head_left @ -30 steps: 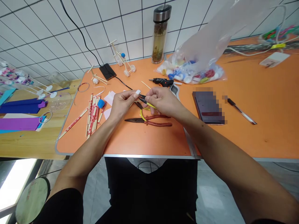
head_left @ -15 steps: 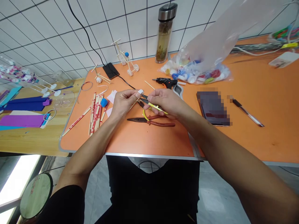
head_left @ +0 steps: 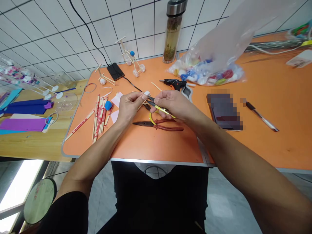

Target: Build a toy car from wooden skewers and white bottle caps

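Observation:
Thumb and fingers of my left hand (head_left: pixel 130 104) pinch a small white piece (head_left: pixel 147 93) that looks like a bottle cap. A thin wooden stick shows beneath that hand. My right hand (head_left: pixel 170 102) is closed on yellow-edged scissors (head_left: pixel 159 108), whose dark blades point left toward the white piece. Whether the blades touch it I cannot tell. Just below the hands lie long-nose pliers (head_left: pixel 168 128) with red-brown handles, with a yellow loop next to them.
Behind my hands are a glue gun (head_left: pixel 174 84), a tea bottle (head_left: pixel 172 39) and a bag of caps (head_left: pixel 209 73). Wrapped sticks (head_left: pixel 98 118) and a blue pompom (head_left: pixel 108 105) lie left. A stick model (head_left: pixel 131 60) stands behind; a phone (head_left: pixel 224 110) and pen (head_left: pixel 262 116) lie right.
The white piece has turned slightly in my left fingers. The scissors are tilted a little differently, and the whole view has shifted slightly.

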Available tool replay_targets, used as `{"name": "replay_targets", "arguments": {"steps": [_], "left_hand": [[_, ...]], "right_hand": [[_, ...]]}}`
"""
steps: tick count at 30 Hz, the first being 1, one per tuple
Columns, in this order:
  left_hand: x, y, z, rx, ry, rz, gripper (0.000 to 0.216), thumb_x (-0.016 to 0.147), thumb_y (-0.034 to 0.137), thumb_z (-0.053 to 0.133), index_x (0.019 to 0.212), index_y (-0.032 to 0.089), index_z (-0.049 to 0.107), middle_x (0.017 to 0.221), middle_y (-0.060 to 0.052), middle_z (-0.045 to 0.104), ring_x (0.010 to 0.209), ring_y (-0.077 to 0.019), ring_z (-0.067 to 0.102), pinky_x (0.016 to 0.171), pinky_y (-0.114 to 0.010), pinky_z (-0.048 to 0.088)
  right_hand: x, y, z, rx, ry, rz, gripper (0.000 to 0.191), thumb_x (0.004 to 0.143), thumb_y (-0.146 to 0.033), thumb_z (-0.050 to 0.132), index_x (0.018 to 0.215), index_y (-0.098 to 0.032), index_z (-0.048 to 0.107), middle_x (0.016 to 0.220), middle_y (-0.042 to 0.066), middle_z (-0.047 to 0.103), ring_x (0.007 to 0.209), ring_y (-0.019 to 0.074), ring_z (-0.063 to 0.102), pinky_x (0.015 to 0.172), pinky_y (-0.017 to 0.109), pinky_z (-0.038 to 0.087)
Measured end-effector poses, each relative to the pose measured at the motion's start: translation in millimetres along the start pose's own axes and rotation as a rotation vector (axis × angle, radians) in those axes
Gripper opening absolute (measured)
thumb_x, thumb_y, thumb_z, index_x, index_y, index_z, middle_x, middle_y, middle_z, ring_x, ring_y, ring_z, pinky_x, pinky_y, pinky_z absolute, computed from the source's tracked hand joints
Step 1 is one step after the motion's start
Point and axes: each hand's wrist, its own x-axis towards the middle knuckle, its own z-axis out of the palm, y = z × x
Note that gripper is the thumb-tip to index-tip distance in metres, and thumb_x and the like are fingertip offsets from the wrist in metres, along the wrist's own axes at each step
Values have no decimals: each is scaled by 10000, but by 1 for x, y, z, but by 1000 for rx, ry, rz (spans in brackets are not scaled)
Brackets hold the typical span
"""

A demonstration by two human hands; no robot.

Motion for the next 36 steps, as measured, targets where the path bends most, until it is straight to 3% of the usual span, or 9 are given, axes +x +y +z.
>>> {"name": "replay_targets", "arguments": {"steps": [3, 6, 8, 13, 15, 20, 25, 30, 36], "left_hand": [[0, -4, -1, 12, 6, -12, 439, 745, 652, 1032, 827, 236, 919, 846, -34, 851, 824, -181, 769, 852, -318, 622], [-1, -8, -2, 16, 15, -36, 439, 762, 654, 1022, 841, 235, 922, 834, -30, 846, 789, -169, 759, 831, -311, 619], [-1, -8, -2, 13, 17, -32, 430, 758, 649, 1027, 842, 240, 924, 832, -29, 849, 786, -167, 760, 825, -306, 621], [3, -3, -1, -58, -26, -36, 474, 689, 682, 1051, 855, 258, 922, 965, -50, 898, 923, -217, 824, 917, -358, 662], [4, -1, 0, -88, -43, -65, 491, 659, 680, 1066, 854, 255, 917, 973, -50, 900, 920, -213, 825, 910, -354, 665], [6, 1, -2, -75, -39, -138, 505, 681, 687, 1055, 784, 221, 888, 853, -49, 855, 793, -165, 767, 772, -298, 628], [7, 0, -5, -95, -38, -143, 508, 652, 655, 1083, 790, 211, 875, 830, -38, 838, 758, -142, 741, 766, -290, 615], [7, -1, -5, -178, -73, -137, 525, 635, 628, 1103, 847, 211, 862, 927, -54, 876, 866, -187, 815, 892, -351, 661], [6, 7, -4, -280, -117, -113, 519, 638, 640, 1102, 854, 253, 831, 1087, -42, 907, 1058, -253, 868, 1046, -454, 696]], "right_hand": [[-2, 6, 9, -538, 171, -189, 61, 1054, -171, 577, 1076, -197, 627, 986, 150, 846, 715, 253, 738, 636, 319, 455], [-6, 10, 19, -1034, 220, -279, 252, 1001, -85, 577, 1235, -141, 651, 1021, 202, 839, 876, 351, 785, 692, 355, 438], [-6, 9, 19, -961, 208, -266, 210, 1022, -89, 570, 1207, -151, 647, 1015, 198, 839, 835, 327, 782, 675, 349, 443], [-2, 0, 0, 33, 13, 0, 121, 1093, -196, 583, 976, -224, 570, 922, 114, 847, 493, 133, 592, 471, 265, 384], [-1, -1, -4, 145, -11, 34, 132, 1065, -189, 637, 958, -226, 569, 883, 92, 846, 453, 114, 563, 435, 255, 359], [-2, 6, 5, -364, 176, -210, 96, 1066, -179, 614, 976, -213, 624, 899, 77, 837, 614, 177, 706, 619, 295, 469], [-2, 13, 16, -888, 268, -325, 155, 1102, -203, 519, 1133, -171, 667, 1023, 177, 828, 898, 325, 756, 718, 365, 416], [-2, 7, 9, -258, 146, -169, 93, 1069, -241, 644, 987, -233, 603, 896, 82, 825, 617, 201, 698, 584, 302, 461], [0, -4, -6, 477, -132, 111, 275, 940, -271, 853, 888, -215, 589, 881, 97, 828, 433, 58, 386, 381, 216, 220]]}}
